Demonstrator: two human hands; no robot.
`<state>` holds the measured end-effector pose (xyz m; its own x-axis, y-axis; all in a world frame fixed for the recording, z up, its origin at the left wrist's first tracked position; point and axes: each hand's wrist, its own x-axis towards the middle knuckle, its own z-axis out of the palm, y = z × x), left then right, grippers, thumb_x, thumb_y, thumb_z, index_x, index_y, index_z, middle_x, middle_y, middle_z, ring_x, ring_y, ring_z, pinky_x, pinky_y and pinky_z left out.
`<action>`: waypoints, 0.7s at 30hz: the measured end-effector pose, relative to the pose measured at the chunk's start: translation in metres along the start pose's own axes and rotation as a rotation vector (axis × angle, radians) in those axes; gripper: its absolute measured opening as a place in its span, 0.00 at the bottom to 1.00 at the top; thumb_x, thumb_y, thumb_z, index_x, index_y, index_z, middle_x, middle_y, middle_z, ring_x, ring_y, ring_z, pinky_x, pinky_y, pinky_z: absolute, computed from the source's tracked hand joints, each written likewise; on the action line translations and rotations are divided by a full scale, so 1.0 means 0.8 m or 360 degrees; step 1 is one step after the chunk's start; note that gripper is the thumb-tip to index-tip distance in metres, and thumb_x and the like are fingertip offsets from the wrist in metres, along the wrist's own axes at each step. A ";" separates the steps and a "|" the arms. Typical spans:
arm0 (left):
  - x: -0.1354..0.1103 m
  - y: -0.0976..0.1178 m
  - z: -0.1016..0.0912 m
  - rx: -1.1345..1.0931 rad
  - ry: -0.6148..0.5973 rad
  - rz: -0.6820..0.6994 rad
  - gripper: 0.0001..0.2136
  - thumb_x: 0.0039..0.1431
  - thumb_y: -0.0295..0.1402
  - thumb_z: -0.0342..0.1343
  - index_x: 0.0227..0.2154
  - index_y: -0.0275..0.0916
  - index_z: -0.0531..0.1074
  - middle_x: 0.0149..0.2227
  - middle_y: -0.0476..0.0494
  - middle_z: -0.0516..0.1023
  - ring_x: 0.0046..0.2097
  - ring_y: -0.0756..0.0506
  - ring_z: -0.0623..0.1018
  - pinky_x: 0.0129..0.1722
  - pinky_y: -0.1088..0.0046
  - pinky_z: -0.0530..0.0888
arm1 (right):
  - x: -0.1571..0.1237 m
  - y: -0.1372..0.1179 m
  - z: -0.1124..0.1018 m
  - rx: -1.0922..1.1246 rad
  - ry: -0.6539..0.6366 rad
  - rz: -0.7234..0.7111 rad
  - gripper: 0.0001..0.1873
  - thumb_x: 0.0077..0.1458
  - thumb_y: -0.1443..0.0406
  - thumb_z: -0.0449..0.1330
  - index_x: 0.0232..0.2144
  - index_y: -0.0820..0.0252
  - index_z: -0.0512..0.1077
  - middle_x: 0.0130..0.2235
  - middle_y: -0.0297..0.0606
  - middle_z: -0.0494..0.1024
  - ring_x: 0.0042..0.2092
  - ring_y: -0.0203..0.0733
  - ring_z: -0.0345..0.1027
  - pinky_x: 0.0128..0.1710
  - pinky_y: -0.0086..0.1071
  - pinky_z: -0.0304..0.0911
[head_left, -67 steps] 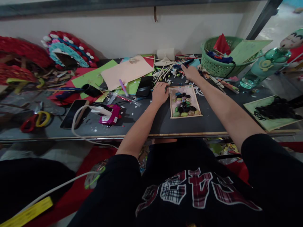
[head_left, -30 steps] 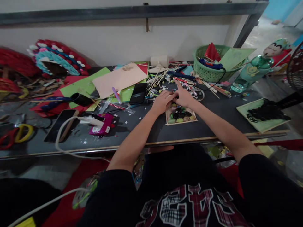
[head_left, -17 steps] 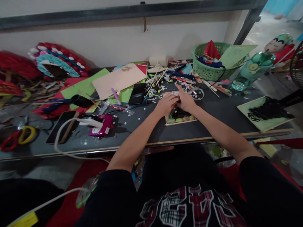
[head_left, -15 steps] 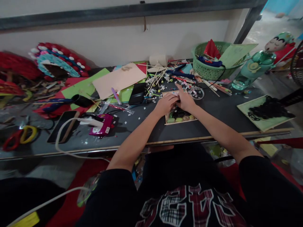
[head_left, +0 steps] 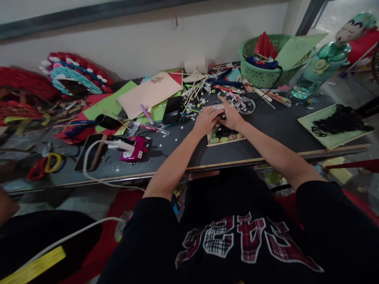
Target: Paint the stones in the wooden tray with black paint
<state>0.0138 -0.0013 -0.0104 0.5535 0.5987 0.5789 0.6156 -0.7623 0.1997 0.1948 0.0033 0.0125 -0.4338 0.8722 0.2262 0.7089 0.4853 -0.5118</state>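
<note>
Coloured paper [head_left: 151, 93], scissors [head_left: 46, 163] and wooden sticks [head_left: 197, 92] crowd this craft workshop's bench [head_left: 275, 118].

dark grey table [head_left: 278, 122], light strip [head_left: 222, 165] along the front edge, pretty packed tbh. l side: scissors [head_left: 46, 163] w/ red + yellow handles, phone [head_left: 87, 156], magenta power adapter [head_left: 139, 146] nr the front w/ a white plug [head_left: 126, 146] in it. back: green paper sheets [head_left: 106, 106] w/ a pale pink sheet [head_left: 148, 92] on top, then a messy pile of thin sticks [head_left: 195, 91] nr a white roll [head_left: 197, 66]. mid: small framed panel [head_left: 219, 143] w/ stones [head_left: 225, 139], partly hidden, nr a clear ring [head_left: 246, 113]. r side: green basket [head_left: 257, 79], clear greenish bottle [head_left: 314, 75], pale green board [head_left: 331, 142] w/ black stuff [head_left: 343, 120] on it. tiny white bits [head_left: 176, 139] scattered btwn.
</note>
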 end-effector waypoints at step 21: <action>-0.009 -0.038 -0.018 0.0196 0.0397 -0.0578 0.17 0.69 0.46 0.47 0.37 0.41 0.77 0.40 0.39 0.81 0.47 0.39 0.77 0.55 0.56 0.72 | 0.000 0.003 0.008 0.0042 -0.0020 -0.0117 0.44 0.55 0.66 0.56 0.71 0.65 0.47 0.29 0.34 0.76 0.30 0.41 0.67 0.37 0.34 0.63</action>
<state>-0.0166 0.0142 -0.0093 0.1469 0.7328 0.6644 0.8153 -0.4700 0.3382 0.1932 0.0044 0.0059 -0.4915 0.8331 0.2537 0.6600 0.5463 -0.5157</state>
